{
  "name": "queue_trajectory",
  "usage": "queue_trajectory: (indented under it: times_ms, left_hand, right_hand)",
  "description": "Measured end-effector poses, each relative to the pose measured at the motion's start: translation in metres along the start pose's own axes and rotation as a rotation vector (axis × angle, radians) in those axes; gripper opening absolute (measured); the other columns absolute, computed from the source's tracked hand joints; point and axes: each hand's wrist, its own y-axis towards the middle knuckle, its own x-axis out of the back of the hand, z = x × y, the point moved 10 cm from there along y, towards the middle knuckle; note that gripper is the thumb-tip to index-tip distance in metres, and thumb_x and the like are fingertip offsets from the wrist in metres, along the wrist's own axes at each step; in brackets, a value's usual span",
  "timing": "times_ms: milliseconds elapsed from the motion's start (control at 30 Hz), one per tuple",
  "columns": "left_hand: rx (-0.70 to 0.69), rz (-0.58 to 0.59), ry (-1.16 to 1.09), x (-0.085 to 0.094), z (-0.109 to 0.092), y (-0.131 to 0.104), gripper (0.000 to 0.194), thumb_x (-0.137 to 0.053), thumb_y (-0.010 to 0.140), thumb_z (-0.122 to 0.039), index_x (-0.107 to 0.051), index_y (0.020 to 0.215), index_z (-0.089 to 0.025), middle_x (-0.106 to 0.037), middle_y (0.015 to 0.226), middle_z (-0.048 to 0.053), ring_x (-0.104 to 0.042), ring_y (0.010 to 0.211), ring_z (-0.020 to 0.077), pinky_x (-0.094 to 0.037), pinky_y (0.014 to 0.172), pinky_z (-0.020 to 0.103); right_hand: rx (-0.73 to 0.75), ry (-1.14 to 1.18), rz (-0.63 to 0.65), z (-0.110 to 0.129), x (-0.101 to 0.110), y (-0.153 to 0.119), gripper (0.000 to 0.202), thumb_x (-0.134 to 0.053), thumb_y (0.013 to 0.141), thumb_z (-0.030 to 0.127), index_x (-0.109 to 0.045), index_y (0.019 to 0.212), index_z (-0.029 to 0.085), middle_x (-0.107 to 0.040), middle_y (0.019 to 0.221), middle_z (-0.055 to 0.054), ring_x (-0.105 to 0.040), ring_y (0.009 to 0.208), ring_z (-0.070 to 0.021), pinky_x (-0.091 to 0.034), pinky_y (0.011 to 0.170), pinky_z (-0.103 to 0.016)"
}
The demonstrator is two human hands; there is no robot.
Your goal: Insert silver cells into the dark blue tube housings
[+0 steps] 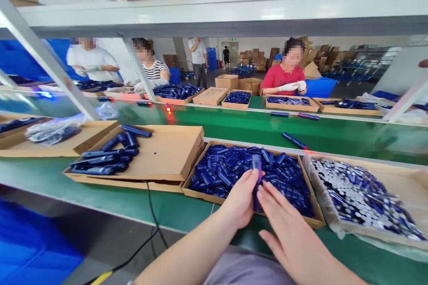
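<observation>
Upright between my hands is a dark blue tube-shaped piece (257, 164). My left hand (241, 198) has its fingers wrapped round it. On its right side, my right hand (284, 213) touches the piece with its fingers stretched out and the thumb apart. Behind and below them lies a cardboard box (197, 193) full of small blue parts (220, 169). Right of it stands a lined box (411, 178) with many short pieces showing silvery ends (347, 191). To the left, several blue tubes (103, 158) lie on an open carton (167, 147).
A green conveyor (234, 127) runs behind the boxes, carrying blue tubes, some with red lights. Co-workers sit across it. A white shelf beam (214, 11) spans overhead. A black cable (150, 209) hangs at the front edge, and a plastic bag (55, 131) lies far left.
</observation>
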Motion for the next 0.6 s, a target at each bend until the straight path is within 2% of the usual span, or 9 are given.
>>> queue_trajectory:
  times_ms: [100,167,233,300,333,367,433,533,600]
  left_hand:
    - [-0.136,-0.066,0.274,0.039,-0.049,0.011,0.052,-0.067,0.075,-0.048,-0.059,0.115,-0.015,-0.056,0.069,0.002,-0.047,0.053,0.0066,-0.036,0.057,0.017]
    - [-0.239,-0.21,0.384,0.078,-0.087,0.016,0.049,-0.066,0.077,-0.04,-0.058,0.12,-0.017,-0.055,0.069,0.001,-0.042,0.052,0.0047,-0.032,0.058,0.016]
    - [-0.316,-0.359,0.474,0.111,-0.119,0.013,0.051,-0.063,0.079,-0.026,-0.051,0.128,-0.016,-0.057,0.076,0.002,-0.041,0.055,0.0039,-0.032,0.063,0.015]
    - [-0.326,-0.417,0.569,0.124,-0.134,0.008,0.054,-0.06,0.077,-0.017,-0.048,0.13,-0.013,-0.058,0.079,0.003,-0.043,0.055,0.0043,-0.033,0.065,0.016]
    - [-0.303,-0.389,0.62,0.12,-0.134,0.007,0.051,-0.06,0.076,-0.016,-0.05,0.126,-0.012,-0.059,0.078,0.004,-0.044,0.054,0.0051,-0.034,0.064,0.017]
    - [-0.261,-0.321,0.67,0.108,-0.128,0.007,0.046,-0.06,0.075,-0.018,-0.054,0.12,-0.011,-0.06,0.077,0.005,-0.046,0.053,0.0064,-0.036,0.063,0.018]
    - [-0.141,-0.096,0.757,0.068,-0.101,0.006,0.036,-0.062,0.074,-0.024,-0.06,0.106,-0.01,-0.062,0.075,0.007,-0.051,0.051,0.0103,-0.039,0.058,0.021]
    - [0.084,0.338,0.794,-0.006,-0.042,-0.008,0.035,-0.063,0.075,-0.032,-0.056,0.103,-0.013,-0.064,0.077,0.009,-0.055,0.052,0.0123,-0.043,0.051,0.022]
    - [0.224,0.6,0.721,-0.043,-0.009,-0.023,0.038,-0.063,0.077,-0.041,-0.051,0.1,-0.014,-0.065,0.082,0.01,-0.055,0.052,0.0102,-0.044,0.05,0.021]
  right_hand:
    - [-0.115,0.124,-0.106,-0.029,0.02,-0.014,0.044,-0.034,0.105,0.024,-0.033,0.148,0.016,-0.03,0.149,-0.009,-0.029,0.137,-0.0283,-0.041,0.107,-0.047]
    - [-0.221,0.165,-0.186,-0.057,0.027,-0.036,0.038,-0.035,0.106,0.029,-0.042,0.142,0.021,-0.036,0.145,-0.006,-0.037,0.132,-0.0278,-0.04,0.105,-0.047]
    - [-0.258,0.164,-0.19,-0.084,0.022,-0.06,0.036,-0.038,0.105,0.035,-0.048,0.137,0.024,-0.042,0.14,-0.005,-0.044,0.126,-0.0289,-0.04,0.101,-0.049]
    - [-0.21,0.152,-0.16,-0.106,0.01,-0.081,0.036,-0.041,0.103,0.039,-0.05,0.135,0.026,-0.046,0.137,-0.004,-0.049,0.12,-0.0296,-0.041,0.099,-0.051]
    - [-0.176,0.152,-0.158,-0.114,0.005,-0.088,0.036,-0.043,0.102,0.039,-0.051,0.134,0.026,-0.048,0.135,-0.004,-0.052,0.116,-0.0294,-0.042,0.097,-0.05]
    - [-0.16,0.142,-0.166,-0.12,0.003,-0.093,0.036,-0.044,0.101,0.04,-0.051,0.134,0.026,-0.049,0.133,-0.004,-0.054,0.113,-0.0292,-0.043,0.096,-0.049]
    - [-0.184,0.084,-0.189,-0.125,0.006,-0.095,0.042,-0.043,0.102,0.045,-0.049,0.137,0.024,-0.048,0.134,-0.006,-0.053,0.114,-0.0303,-0.043,0.096,-0.049]
    - [-0.196,-0.028,-0.146,-0.101,0.017,-0.077,0.052,-0.039,0.104,0.05,-0.04,0.146,0.019,-0.038,0.143,-0.011,-0.043,0.126,-0.0324,-0.04,0.102,-0.05]
    - [-0.113,-0.009,-0.044,-0.076,0.014,-0.059,0.043,-0.036,0.107,0.04,-0.041,0.144,0.019,-0.04,0.141,-0.011,-0.045,0.125,-0.0284,-0.044,0.1,-0.045]
